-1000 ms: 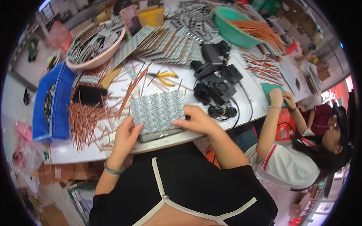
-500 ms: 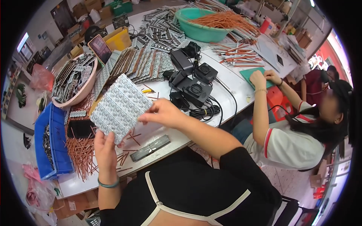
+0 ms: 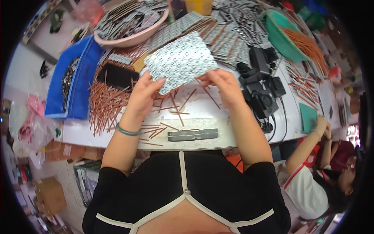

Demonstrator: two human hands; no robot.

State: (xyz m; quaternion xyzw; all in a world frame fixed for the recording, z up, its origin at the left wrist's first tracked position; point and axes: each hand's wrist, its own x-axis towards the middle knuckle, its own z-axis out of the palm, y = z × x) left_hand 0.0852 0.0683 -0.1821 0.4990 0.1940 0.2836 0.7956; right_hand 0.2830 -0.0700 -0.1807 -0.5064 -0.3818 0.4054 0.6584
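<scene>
Panel (image 3: 181, 62) in grip of L hand (image 3: 144, 93) & R hand (image 3: 226, 86), above surface (image 3: 213, 114); holding step; next, prob. calls for even support.

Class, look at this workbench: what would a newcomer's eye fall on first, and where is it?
First, the pale patterned panel near the middle, held over the table between the left hand and the right hand. Next, the bright blue bin at the left, with a heap of brown sticks just right of it. Then the green basin at the upper right, with orange sticks in it.
</scene>
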